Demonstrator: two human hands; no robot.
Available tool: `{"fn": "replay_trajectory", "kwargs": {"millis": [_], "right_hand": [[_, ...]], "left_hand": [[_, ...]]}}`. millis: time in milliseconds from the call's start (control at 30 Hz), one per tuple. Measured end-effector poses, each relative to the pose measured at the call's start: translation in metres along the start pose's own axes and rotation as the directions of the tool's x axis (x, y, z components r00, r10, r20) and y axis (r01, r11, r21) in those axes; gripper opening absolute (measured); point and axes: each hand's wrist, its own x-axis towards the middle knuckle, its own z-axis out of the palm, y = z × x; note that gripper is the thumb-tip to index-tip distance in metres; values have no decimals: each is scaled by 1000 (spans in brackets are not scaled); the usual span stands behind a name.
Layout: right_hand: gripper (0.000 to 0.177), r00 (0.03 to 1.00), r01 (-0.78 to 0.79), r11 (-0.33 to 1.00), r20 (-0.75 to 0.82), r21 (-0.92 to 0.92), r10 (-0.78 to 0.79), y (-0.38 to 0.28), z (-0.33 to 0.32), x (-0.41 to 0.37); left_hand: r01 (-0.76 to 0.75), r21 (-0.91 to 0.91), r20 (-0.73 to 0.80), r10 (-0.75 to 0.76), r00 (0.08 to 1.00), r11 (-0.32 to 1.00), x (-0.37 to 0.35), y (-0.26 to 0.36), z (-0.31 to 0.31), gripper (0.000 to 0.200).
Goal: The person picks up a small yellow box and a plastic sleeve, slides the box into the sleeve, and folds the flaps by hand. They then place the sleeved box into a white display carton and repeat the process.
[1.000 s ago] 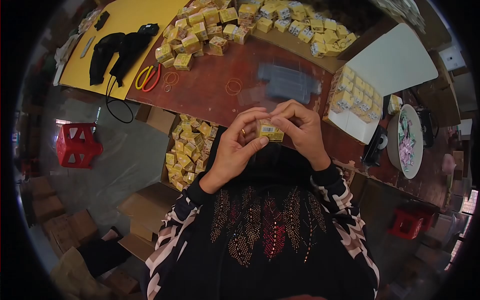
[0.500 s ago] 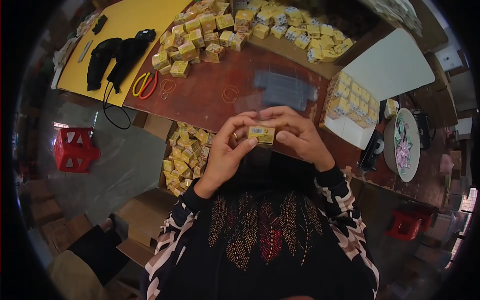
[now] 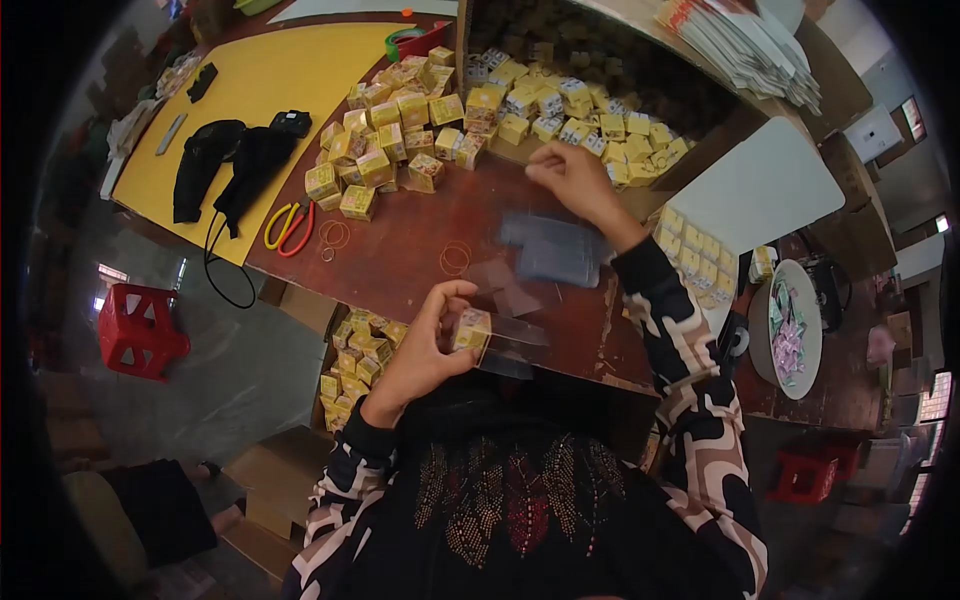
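Observation:
In my left hand [image 3: 425, 345] is a small yellow printed box [image 3: 472, 333], held between thumb and fingers just above the table's near edge. A clear plastic sleeve [image 3: 515, 345] extends from the box to the right. My right hand [image 3: 575, 180] is raised over the far part of the table, close to the heap of yellow boxes [image 3: 610, 125] in an open carton. Its fingers are loosely bent and apart, with nothing visible in them. A stack of clear plastic sleeves [image 3: 555, 250] lies on the table below my right forearm.
More yellow boxes [image 3: 390, 140] are piled at the back left, near red-and-yellow-handled pliers [image 3: 290, 228] and rubber bands [image 3: 455, 258]. On the right stand a white carton [image 3: 695, 255] with rows of boxes and a bowl [image 3: 812, 340] of wrapped pieces. A red stool [image 3: 142, 330] stands left.
My right hand has left the small box and moved up and away toward the carton's heap. My left hand has shifted slightly left and lower, still holding the box. The camera view has tilted.

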Motion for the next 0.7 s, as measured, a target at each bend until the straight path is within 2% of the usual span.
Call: {"fn": "replay_trajectory", "kwargs": {"millis": [33, 67, 100, 133, 200, 233, 300, 333, 467, 533, 567, 600, 633, 667, 700], "right_hand": [[32, 991, 24, 988, -127, -151, -43, 21, -1, 27], [32, 990, 29, 988, -129, -153, -49, 38, 3, 49], [35, 982, -31, 954, -186, -299, -26, 52, 8, 69], [38, 970, -98, 895, -244, -435, -13, 62, 13, 84], [41, 971, -128, 873, -238, -470, 14, 72, 24, 106], [44, 970, -168, 849, -238, -500, 51, 76, 29, 112], [44, 962, -149, 873, -273, -464, 19, 83, 38, 118], [43, 948, -137, 895, -319, -424, -6, 84, 40, 118], [43, 958, -92, 898, -283, -430, -37, 68, 36, 104], [43, 971, -2, 923, -223, -384, -90, 37, 30, 82], [43, 970, 3, 922, -223, -388, -98, 22, 27, 69], [44, 960, 101, 928, -209, -358, -185, 6, 25, 53], [46, 943, 197, 925, -197, -325, -270, -10, 22, 35], [46, 941, 203, 923, -196, -328, -276, -29, 19, 16], [46, 884, 359, 862, -167, -358, -437, -48, 16, -6]], "left_hand": [[-8, -1, -1, 8, 1000, 1000, -1, 0, -1, 64], [-1, -131, 4, 1, 1000, 991, -3, 1, -4, 62], [6, -262, 7, -4, 1000, 965, -5, 1, -6, 61], [-1, -263, 1, 2, 1000, 965, -6, -3, -11, 61], [124, -518, 71, -103, 992, 846, -8, -15, -21, 57], [118, -522, 64, -100, 993, 845, -10, -21, -23, 57], [42, -627, -31, -79, 996, 778, -13, -31, -25, 60], [40, -628, -35, -79, 996, 777, -14, -35, -28, 60], [9, -631, -37, -42, 998, 776, -15, -32, -30, 58], [3, -636, -35, -33, 999, 771, -13, -24, -32, 57], [-39, -690, -16, 38, 999, 722, -11, -20, -34, 58], [-77, -741, -2, 112, 994, 667, -9, -16, -35, 58], [-83, -741, -5, 119, 993, 666, -6, -12, -36, 58], [-140, -753, -18, 193, 981, 643, -2, -7, -37, 61], [-194, -762, -31, 265, 964, 618, 3, -1, -37, 63]]}}
